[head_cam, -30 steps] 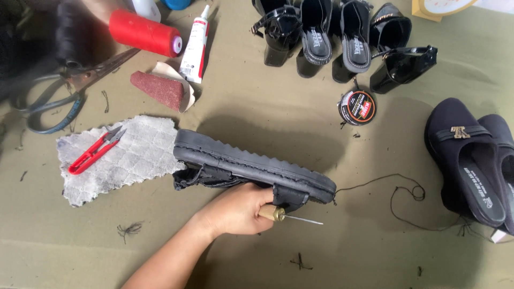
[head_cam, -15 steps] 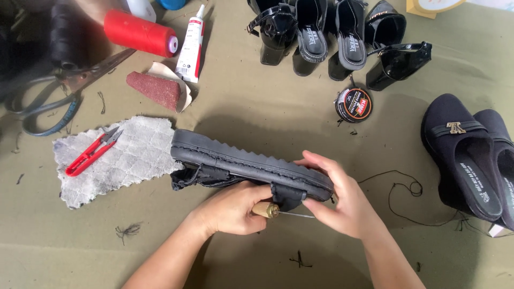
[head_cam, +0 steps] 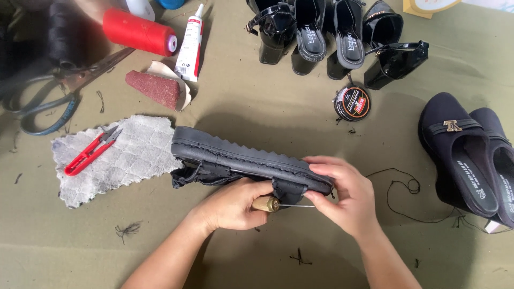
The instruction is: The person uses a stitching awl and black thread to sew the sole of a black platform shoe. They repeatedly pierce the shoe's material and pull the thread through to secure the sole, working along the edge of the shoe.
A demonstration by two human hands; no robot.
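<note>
We held the black sandal on its side over the olive cloth table, sole facing away. Our left hand was closed around a wooden-handled awl, its needle pointing right, while our right hand pinched the sandal's strap end. Red thread snips lay on a grey quilted rag nearby.
</note>
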